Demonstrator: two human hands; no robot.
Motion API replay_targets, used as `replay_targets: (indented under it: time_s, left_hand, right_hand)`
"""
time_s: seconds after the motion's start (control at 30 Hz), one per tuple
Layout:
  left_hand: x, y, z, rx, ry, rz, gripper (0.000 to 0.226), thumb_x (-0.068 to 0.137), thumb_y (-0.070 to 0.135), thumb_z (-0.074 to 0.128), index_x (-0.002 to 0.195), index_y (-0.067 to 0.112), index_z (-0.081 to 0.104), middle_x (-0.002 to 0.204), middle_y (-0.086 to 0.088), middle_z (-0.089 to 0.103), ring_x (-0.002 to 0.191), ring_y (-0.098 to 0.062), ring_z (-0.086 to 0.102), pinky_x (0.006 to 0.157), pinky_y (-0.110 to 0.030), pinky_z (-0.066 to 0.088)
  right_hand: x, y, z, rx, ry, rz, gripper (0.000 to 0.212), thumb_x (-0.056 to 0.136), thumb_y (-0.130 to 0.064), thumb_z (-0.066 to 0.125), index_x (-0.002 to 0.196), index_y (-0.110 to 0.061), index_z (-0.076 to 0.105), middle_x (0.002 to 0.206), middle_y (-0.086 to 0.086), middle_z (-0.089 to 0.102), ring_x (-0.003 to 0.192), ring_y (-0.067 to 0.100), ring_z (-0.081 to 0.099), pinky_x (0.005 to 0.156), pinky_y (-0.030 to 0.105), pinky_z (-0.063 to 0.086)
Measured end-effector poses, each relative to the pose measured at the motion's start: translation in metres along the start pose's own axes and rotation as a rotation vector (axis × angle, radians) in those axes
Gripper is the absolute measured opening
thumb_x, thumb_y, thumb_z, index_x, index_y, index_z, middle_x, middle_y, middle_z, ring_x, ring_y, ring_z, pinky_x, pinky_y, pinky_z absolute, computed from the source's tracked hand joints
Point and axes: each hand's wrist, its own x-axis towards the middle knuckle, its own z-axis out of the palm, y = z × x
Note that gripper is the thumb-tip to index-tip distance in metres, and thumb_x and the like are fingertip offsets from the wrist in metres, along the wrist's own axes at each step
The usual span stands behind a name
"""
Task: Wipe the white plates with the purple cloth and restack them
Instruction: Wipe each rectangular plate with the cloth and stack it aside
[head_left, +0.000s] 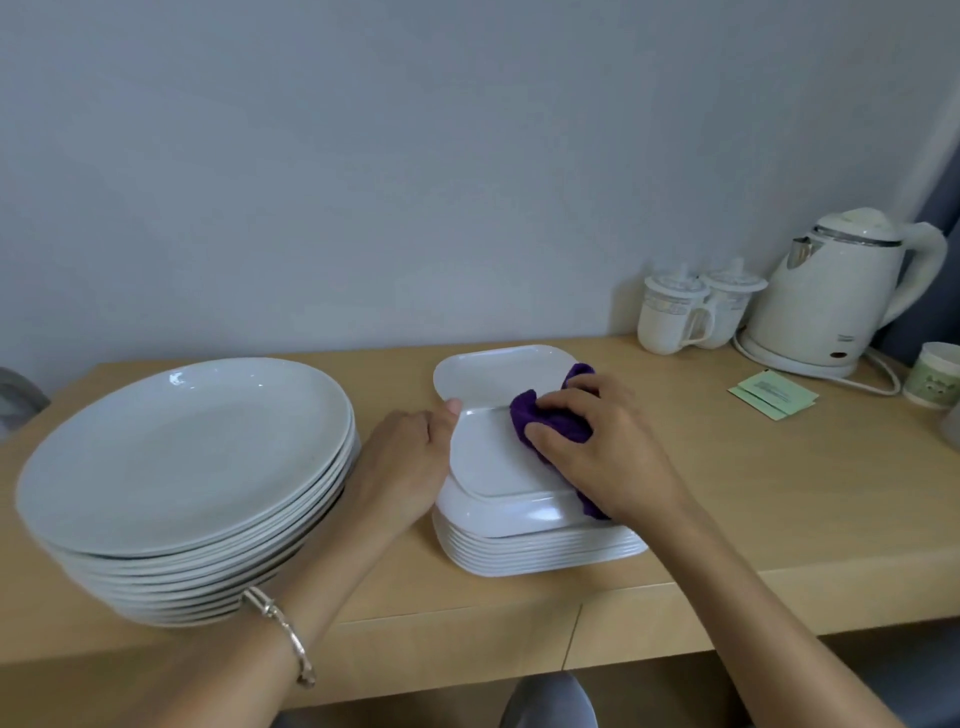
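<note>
The right hand (597, 441) is bunched around the purple cloth (545, 421), pressing it onto the top plate (493, 457). The left hand (410, 457) grips that plate's 9 o'clock rim, thumb on top. The cloth is soft and will follow the plate's shallow well. The plate looks stiff, glossy and probably slippery and breakable, so it is best held by its raised rim with the other hand steadying it. It sits slightly askew on a stack of rectangular plates (519, 556). A lone plate (493, 371) lies at 12 o'clock of the stack, and a taller, likely heavy pile of round plates (187, 452) stands at 9 o'clock. The wooden table (753, 493) is smooth. At 2 o'clock stand lidded mugs (670, 317) and a kettle (831, 296) against a plain wall (363, 156).
</note>
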Motion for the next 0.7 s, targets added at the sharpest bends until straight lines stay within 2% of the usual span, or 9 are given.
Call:
replay_targets:
  time_s: [0.07,0.1,0.17,0.2,0.27,0.37,0.47,0.6,0.7]
  left_hand:
    - [-0.005,-0.008,0.005,-0.046,-0.042,0.032,0.04,0.094,0.064,0.028,0.082,0.028,0.042,0.091,-0.001,0.052,0.095,-0.027,0.051,0.074,-0.035,0.033]
    - [-0.01,-0.014,0.007,-0.081,-0.091,0.052,0.045,0.087,0.072,0.032,0.093,0.029,0.044,0.1,0.001,0.052,0.1,-0.022,0.051,0.076,-0.034,0.036]
    - [-0.019,-0.02,0.005,-0.173,-0.188,0.136,0.068,0.073,0.082,0.045,0.12,0.032,0.044,0.121,0.012,0.05,0.113,-0.004,0.048,0.083,-0.019,0.039]
    - [-0.021,-0.022,0.004,-0.205,-0.22,0.196,0.078,0.066,0.081,0.053,0.129,0.035,0.041,0.127,0.017,0.047,0.118,0.004,0.044,0.088,-0.013,0.038]
    - [-0.022,-0.023,0.005,-0.235,-0.265,0.267,0.094,0.057,0.074,0.067,0.138,0.039,0.036,0.135,0.021,0.043,0.127,0.007,0.038,0.1,-0.016,0.037]
    - [-0.02,-0.023,0.01,-0.238,-0.281,0.228,0.109,0.045,0.068,0.081,0.14,0.043,0.032,0.139,0.024,0.038,0.133,0.001,0.037,0.107,-0.037,0.041]
    - [-0.024,-0.021,0.013,-0.222,-0.282,0.201,0.107,0.041,0.068,0.08,0.135,0.049,0.032,0.136,0.03,0.037,0.13,0.003,0.039,0.103,-0.036,0.044]
    - [-0.031,-0.02,0.014,-0.21,-0.266,0.201,0.093,0.046,0.063,0.078,0.128,0.055,0.033,0.128,0.034,0.042,0.117,0.005,0.047,0.094,-0.038,0.049]
    - [-0.034,-0.018,0.017,-0.281,-0.251,0.202,0.089,0.051,0.058,0.079,0.129,0.054,0.035,0.129,0.032,0.045,0.118,0.007,0.049,0.094,-0.035,0.049]
  right_hand:
    - [-0.003,0.0,0.0,-0.048,-0.019,0.035,0.036,0.085,-0.042,0.064,0.121,-0.038,0.061,0.138,-0.008,0.035,0.134,0.01,0.019,0.097,0.014,0.015]
    - [-0.004,0.0,0.0,-0.052,-0.033,0.034,0.04,0.084,-0.043,0.064,0.123,-0.039,0.058,0.141,-0.007,0.031,0.135,0.008,0.016,0.097,0.015,0.014]
    - [-0.005,0.001,-0.003,-0.059,-0.053,0.029,0.046,0.081,-0.044,0.066,0.126,-0.04,0.055,0.143,-0.007,0.03,0.135,0.008,0.017,0.098,0.016,0.015]
    - [-0.005,0.001,-0.003,-0.065,-0.056,0.027,0.049,0.079,-0.044,0.067,0.126,-0.039,0.054,0.142,-0.008,0.031,0.135,0.008,0.018,0.099,0.016,0.016]
    - [-0.005,0.001,0.0,-0.091,-0.043,0.014,0.049,0.078,-0.04,0.068,0.125,-0.037,0.054,0.138,-0.01,0.035,0.134,0.009,0.022,0.099,0.018,0.02]
    - [-0.002,0.0,0.001,-0.113,-0.023,-0.021,0.048,0.079,-0.029,0.065,0.126,-0.033,0.056,0.13,-0.01,0.045,0.127,0.014,0.035,0.095,0.02,0.028]
    - [0.002,0.005,-0.006,-0.127,-0.033,-0.031,0.05,0.079,-0.022,0.063,0.127,-0.033,0.056,0.125,-0.011,0.049,0.119,0.015,0.042,0.089,0.02,0.031]
    - [0.005,0.008,-0.005,-0.166,0.032,-0.017,0.046,0.08,-0.021,0.062,0.124,-0.034,0.06,0.123,-0.007,0.053,0.119,0.019,0.043,0.094,0.024,0.033]
    - [-0.001,-0.006,0.013,-0.182,0.032,-0.109,0.042,0.082,-0.025,0.062,0.124,-0.032,0.062,0.123,-0.004,0.056,0.117,0.021,0.042,0.095,0.021,0.028]
